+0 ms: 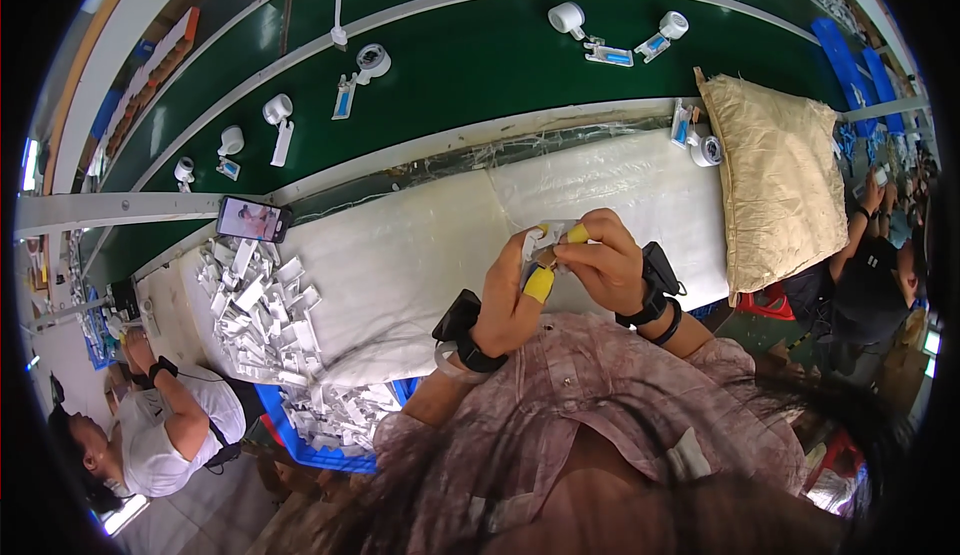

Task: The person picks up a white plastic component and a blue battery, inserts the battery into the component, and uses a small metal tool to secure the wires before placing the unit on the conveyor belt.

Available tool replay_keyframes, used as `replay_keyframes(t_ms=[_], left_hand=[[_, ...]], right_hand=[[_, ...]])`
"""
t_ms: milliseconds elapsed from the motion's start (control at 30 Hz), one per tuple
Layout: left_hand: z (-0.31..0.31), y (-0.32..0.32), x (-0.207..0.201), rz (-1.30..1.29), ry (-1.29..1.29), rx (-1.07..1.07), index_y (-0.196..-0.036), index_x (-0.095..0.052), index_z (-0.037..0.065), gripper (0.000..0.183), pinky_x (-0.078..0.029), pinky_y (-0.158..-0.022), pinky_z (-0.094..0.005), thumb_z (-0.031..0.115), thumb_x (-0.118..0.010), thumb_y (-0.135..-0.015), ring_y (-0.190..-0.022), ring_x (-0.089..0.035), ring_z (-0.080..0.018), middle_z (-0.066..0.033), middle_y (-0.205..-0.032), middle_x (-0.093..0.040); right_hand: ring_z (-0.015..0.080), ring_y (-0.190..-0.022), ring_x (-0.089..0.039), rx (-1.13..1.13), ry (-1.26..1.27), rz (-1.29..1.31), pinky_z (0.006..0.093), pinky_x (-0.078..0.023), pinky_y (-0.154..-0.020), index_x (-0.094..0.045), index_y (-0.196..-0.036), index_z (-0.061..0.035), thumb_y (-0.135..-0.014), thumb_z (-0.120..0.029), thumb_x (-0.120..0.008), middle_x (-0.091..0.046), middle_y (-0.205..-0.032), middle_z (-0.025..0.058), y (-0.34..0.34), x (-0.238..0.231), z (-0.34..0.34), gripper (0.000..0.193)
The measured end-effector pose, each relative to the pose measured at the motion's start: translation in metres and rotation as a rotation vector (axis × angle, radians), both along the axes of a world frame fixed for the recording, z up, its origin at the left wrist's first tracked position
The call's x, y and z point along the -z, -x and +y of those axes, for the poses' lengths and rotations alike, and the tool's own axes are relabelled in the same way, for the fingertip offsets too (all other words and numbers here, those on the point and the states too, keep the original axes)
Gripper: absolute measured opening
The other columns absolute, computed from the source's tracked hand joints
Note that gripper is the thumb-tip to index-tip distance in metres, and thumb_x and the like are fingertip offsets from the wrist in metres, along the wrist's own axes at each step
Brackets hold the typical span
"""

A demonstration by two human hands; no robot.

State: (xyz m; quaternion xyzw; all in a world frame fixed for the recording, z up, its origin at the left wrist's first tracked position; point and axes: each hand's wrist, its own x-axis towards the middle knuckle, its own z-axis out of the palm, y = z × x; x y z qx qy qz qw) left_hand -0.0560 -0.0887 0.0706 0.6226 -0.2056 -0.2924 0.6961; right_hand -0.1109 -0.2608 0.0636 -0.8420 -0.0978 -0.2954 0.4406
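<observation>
My left hand (pixel 508 300) and my right hand (pixel 608 263) meet over the near edge of the white-covered bench. Between them they pinch a small white plastic part (pixel 545 236), partly hidden by the fingers; its exact kind does not show. Yellow finger covers (pixel 538 283) sit on some of my fingertips. Each wrist wears a black strap with a dark box on it. Left of my hands, a loose heap of similar white plastic pieces (pixel 262 310) lies on the bench.
A blue crate (pixel 335 458) of white pieces stands below the heap. A phone (pixel 254 220) leans behind it. A tan sack (pixel 780 180) lies at right. Round white units with small blue-marked pieces (pixel 343 100) rest on the green belt (pixel 450 75). People work at both sides.
</observation>
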Motion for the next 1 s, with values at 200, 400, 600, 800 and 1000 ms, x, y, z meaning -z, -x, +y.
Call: replay_keyframes(t_ms=[200, 400, 600, 800, 1000], left_hand=[[0.0, 0.0, -0.002, 0.019, 0.005, 0.013, -0.127, -0.046, -0.005, 0.042, -0.046, -0.088, -0.0323, 0.004, -0.048, -0.086, -0.098, -0.06, -0.0257, -0.0176, -0.11, -0.06], [-0.001, 0.001, -0.001, -0.145, -0.007, -0.004, -0.127, -0.046, -0.005, 0.04, -0.046, -0.088, -0.0336, 0.01, -0.053, -0.09, -0.099, -0.061, -0.0273, -0.0183, -0.109, -0.06], [0.001, 0.006, 0.015, -0.035, -0.076, -0.047, -0.128, -0.047, -0.004, 0.039, -0.047, -0.085, -0.0354, 0.012, -0.051, -0.092, -0.097, -0.062, -0.0328, -0.021, -0.109, -0.06], [-0.004, 0.003, 0.018, -0.136, -0.018, -0.076, -0.127, -0.047, -0.002, 0.03, -0.04, -0.054, -0.0197, 0.012, -0.041, -0.101, -0.062, -0.047, -0.0053, -0.0042, -0.09, -0.059], [-0.009, -0.018, 0.019, -0.027, -0.096, -0.063, -0.117, -0.054, -0.002, 0.027, -0.045, -0.058, -0.0265, 0.014, -0.045, -0.098, -0.063, -0.053, -0.0121, -0.0073, -0.08, -0.061]], right_hand=[[0.0262, -0.081, -0.056, 0.031, 0.001, -0.004, 0.035, -0.047, -0.07, -0.07, -0.095, -0.0087, -0.065, 0.002, -0.077, -0.058, -0.09, 0.0061, 0.0, 0.003, 0.002, 0.032], [0.0278, -0.082, -0.056, 0.042, 0.011, -0.015, 0.0359, -0.048, -0.07, -0.069, -0.095, -0.0065, -0.065, 0.003, -0.077, -0.058, -0.09, 0.0073, -0.001, 0.001, 0.005, 0.032], [0.0288, -0.084, -0.058, 0.012, 0.044, 0.009, 0.0365, -0.049, -0.071, -0.068, -0.095, -0.0054, -0.064, 0.006, -0.076, -0.058, -0.091, 0.0086, -0.002, -0.001, 0.002, 0.033], [0.0291, -0.085, -0.058, 0.019, 0.067, 0.027, 0.0373, -0.05, -0.072, -0.067, -0.094, -0.0047, -0.064, 0.007, -0.075, -0.058, -0.091, 0.0084, -0.006, 0.001, 0.003, 0.033], [0.0285, -0.081, -0.058, 0.107, 0.155, 0.023, 0.0362, -0.049, -0.068, -0.068, -0.091, -0.0069, -0.065, 0.002, -0.076, -0.058, -0.086, 0.0065, -0.017, 0.012, 0.006, 0.028]])
